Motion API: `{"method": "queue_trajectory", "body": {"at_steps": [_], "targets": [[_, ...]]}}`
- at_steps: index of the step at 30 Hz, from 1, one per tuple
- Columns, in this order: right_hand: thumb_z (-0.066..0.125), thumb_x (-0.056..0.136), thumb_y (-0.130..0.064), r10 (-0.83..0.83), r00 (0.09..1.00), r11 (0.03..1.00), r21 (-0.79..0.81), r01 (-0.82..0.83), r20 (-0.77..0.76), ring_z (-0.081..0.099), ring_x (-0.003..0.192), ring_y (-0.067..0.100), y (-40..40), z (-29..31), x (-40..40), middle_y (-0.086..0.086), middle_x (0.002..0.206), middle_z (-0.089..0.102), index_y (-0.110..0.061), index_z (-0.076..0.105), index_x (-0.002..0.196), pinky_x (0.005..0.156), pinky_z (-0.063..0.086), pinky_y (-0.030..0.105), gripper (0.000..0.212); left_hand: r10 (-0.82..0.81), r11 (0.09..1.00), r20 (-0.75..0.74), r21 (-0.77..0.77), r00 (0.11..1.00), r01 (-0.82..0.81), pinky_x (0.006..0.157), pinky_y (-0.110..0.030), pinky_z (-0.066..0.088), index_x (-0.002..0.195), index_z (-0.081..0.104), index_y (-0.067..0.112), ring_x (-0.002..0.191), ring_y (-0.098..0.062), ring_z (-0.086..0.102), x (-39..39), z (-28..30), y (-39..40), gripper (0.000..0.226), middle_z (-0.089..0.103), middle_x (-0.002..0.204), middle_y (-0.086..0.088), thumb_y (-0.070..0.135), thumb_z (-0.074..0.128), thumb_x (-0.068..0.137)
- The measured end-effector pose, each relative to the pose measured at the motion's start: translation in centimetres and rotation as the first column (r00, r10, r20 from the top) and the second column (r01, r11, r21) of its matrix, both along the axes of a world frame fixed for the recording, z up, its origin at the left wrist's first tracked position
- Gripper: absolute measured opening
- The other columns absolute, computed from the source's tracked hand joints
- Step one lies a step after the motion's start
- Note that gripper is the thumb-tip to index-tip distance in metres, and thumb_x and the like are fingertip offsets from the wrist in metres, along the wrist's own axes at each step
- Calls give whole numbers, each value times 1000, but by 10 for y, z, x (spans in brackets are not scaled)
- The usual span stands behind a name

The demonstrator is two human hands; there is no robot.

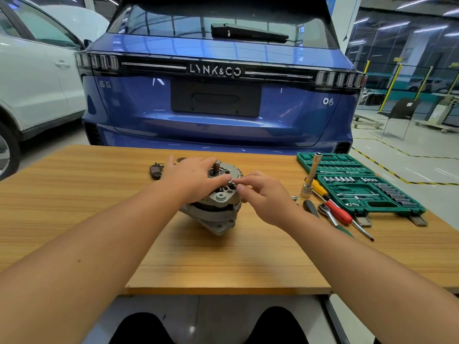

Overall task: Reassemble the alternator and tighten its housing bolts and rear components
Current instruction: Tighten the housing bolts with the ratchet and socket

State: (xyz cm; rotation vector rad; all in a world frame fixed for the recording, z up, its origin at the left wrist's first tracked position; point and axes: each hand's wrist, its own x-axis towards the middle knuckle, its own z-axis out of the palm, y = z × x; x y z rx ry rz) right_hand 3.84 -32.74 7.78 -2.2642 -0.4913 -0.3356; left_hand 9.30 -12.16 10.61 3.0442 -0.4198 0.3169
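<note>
While two bare arms reach out over the wooden table (99,219), the alternator (216,207) sits tilted in the middle of it. On its top, the left hand (192,177) lies with straight fingers pressing down. Just right of that, the right hand (263,194) pinches something small against the alternator; it is too tiny to name. Farther right lie screwdrivers and a green socket case (360,184). Behind the table stands a blue car (218,95).

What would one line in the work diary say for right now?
left hand: rests on alternator | right hand: pinches small part at its top edge, part too small to tell | tools: socket set, untouched
</note>
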Motion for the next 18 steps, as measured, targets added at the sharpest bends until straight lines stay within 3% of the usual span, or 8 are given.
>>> {"method": "queue_trajectory", "body": {"at_steps": [2,3,5,7,9,12,15,18], "targets": [[52,103,-39,-21,1000,1000,3,21,-21,62,95,1,-11,10,7,-25,107,61,-31,61,136,75,53,24,36,-22,989,138,148,990,2,119,-65,0,158,18,42,155,-21,17,-1,9,3,87,26,166,5,85,-1,85],[51,103,-38,-87,996,994,58,87,-15,63,95,0,-21,17,14,-26,105,61,-32,61,135,74,52,22,34,-15,988,192,152,981,-15,118,-66,-1,158,16,43,155,-21,17,-2,12,0,84,26,167,4,80,-5,86],[51,103,-32,-297,955,943,146,298,-28,65,92,7,-45,31,31,-17,99,66,-30,65,119,72,54,28,22,81,997,174,-10,981,-80,117,-70,1,158,20,40,150,-24,29,-5,18,-14,74,36,162,3,71,0,94],[49,103,-24,-468,882,884,-54,465,-62,65,89,17,-71,36,50,-2,99,69,-21,69,109,74,57,36,21,183,947,-71,-256,981,-195,115,-73,7,157,26,35,142,-31,41,-8,24,-35,65,46,155,-1,62,10,100],[48,102,-18,-545,827,801,-380,464,-140,65,88,21,-87,26,63,6,102,69,-11,69,115,76,59,35,25,195,896,-244,-349,950,-274,115,-74,12,154,31,30,139,-34,42,-13,18,-49,59,46,152,-5,56,17,103],[52,99,-14,-587,795,665,-651,366,-154,65,92,24,-93,1,71,7,104,68,-14,68,120,82,60,36,25,181,911,-174,-340,968,-232,112,-71,24,151,35,30,138,-30,42,-20,2,-48,51,45,152,-2,51,25,105],[50,96,-10,-565,819,507,-826,246,-103,61,83,23,-90,-20,76,3,94,62,-16,67,116,72,55,36,27,139,915,-154,-357,978,-187,106,-64,39,152,32,35,135,-28,44,-14,-2,-40,50,46,152,0,51,28,105],[48,96,-12,-523,850,413,-890,192,-60,59,97,26,-90,-34,82,4,113,60,-18,62,125,74,50,38,32,100,916,-146,-372,984,-148,103,-59,44,153,31,36,134,-27,45,-9,-5,-34,54,45,152,0,55,31,103]]}}
